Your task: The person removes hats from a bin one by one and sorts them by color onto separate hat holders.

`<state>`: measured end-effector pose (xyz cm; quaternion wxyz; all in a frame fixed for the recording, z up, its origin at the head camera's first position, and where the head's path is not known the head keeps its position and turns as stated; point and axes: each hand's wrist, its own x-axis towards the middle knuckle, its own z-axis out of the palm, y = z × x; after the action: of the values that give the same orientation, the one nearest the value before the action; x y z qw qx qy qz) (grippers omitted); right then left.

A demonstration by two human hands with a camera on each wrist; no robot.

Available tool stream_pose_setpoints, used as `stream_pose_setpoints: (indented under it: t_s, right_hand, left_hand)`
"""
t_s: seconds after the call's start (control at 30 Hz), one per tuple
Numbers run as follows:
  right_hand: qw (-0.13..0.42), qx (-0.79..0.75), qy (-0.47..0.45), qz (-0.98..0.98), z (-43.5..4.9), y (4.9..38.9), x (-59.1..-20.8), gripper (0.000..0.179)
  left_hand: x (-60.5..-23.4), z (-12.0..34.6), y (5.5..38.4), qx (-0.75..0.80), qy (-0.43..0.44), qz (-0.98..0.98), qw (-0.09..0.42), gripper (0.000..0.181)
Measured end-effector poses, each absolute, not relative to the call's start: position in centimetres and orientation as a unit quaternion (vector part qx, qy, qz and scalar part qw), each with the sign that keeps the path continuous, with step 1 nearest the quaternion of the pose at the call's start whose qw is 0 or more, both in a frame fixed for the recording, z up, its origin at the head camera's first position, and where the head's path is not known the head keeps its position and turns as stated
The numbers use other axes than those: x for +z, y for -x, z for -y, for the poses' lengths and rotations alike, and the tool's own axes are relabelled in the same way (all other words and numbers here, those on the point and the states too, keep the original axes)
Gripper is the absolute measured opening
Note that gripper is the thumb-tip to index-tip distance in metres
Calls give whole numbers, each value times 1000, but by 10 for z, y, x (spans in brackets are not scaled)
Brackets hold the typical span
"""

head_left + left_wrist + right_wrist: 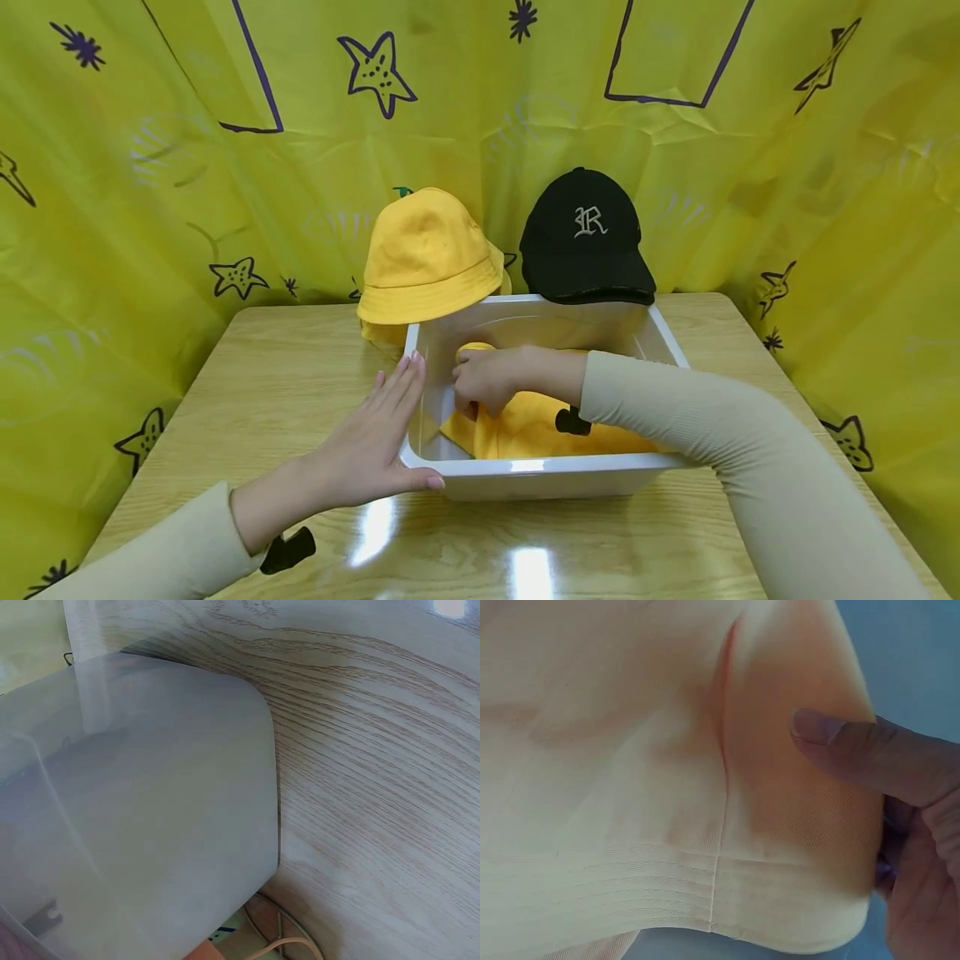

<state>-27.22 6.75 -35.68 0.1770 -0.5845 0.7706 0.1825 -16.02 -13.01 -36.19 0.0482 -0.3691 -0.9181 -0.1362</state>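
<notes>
A white plastic bin stands on the table, and yellow fabric hats fill part of its inside. My right hand reaches into it and pinches the edge of a yellow bucket hat. In the right wrist view the thumb lies flat across the hat's cloth, near its stitched brim, with the other fingers behind the fabric. My left hand rests against the bin's left side, fingers straight along the rim and thumb at the front corner. The left wrist view shows the bin's outer wall.
Another yellow bucket hat sits behind the bin's back left corner, on top of more yellow fabric. A black cap with a white letter R stands at the bin's back rim. Yellow patterned curtain surrounds the wooden table.
</notes>
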Motion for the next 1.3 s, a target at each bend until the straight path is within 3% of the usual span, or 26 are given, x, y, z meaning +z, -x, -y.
stream_pose_setpoints:
  t_s: [0.3, 0.77, 1.13, 1.3]
  right_hand:
    - [173, 180, 579, -776, -78, 277, -347, 9]
    - [195, -15, 577, -793, -108, 291, -306, 10]
    - [165, -82, 558, -809, -133, 286, -263, 10]
    - [120, -116, 555, -815, -148, 284, -245, 11]
  left_hand:
    - [-361, 129, 158, -155, 372, 914, 55, 119]
    - [-363, 130, 155, -163, 364, 916, 45, 120]
    - [-361, 129, 155, -184, 362, 913, 38, 119]
    - [-361, 129, 153, -183, 355, 916, 32, 120]
